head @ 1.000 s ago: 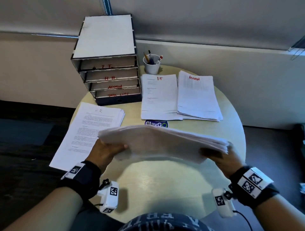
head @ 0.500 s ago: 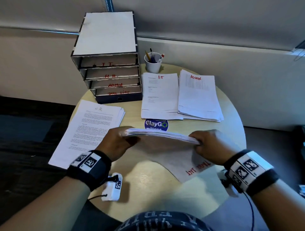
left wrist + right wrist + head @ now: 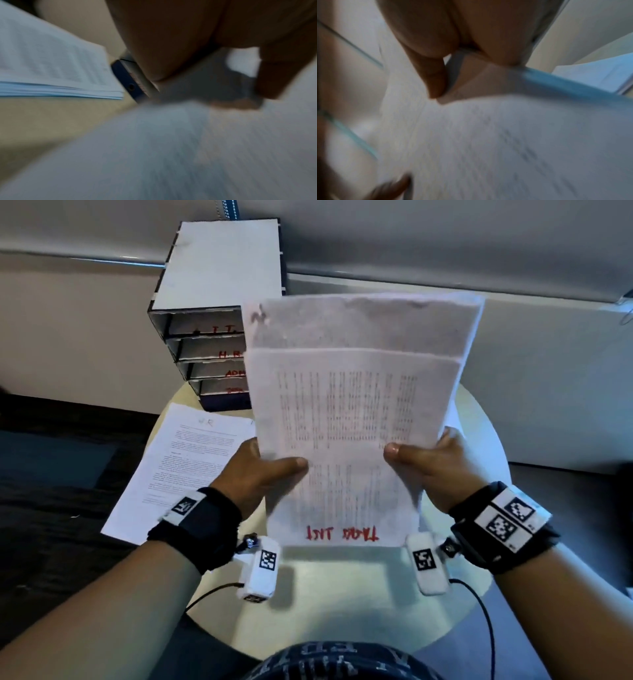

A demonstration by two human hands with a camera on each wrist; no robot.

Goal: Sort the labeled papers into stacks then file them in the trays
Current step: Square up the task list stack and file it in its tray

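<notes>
Half a second earlier the white stack of printed papers point(image 3: 352, 419) was held low and nearly flat above the round beige table point(image 3: 342, 587); it is now raised upright, with its printed face turned toward the head camera. The stack is gripped at its lower half from both sides. The left hand point(image 3: 255, 474) pinches the left edge, thumb laid across the front sheet, and the right hand point(image 3: 435, 467) pinches the right edge in the same manner; the fingers behind the sheets are hidden. The upper half of the stack stands free above both hands, and a rear sheet projects above the front one. Red handwriting at the bottom edge is seen upside down and reads "TASK LIST". Columns of fine print cannot be read.

Behind the stack, at the table's far left, stands the grey four-drawer tray unit point(image 3: 219, 302); its red labels read "I.T.", "H.R", "ADM" (cut off) and a fourth, illegible one. Left of the left hand a second white paper stack point(image 3: 185, 460) lies flat on the table, faintly marked "H.R". Both wrist views are blurred.
</notes>
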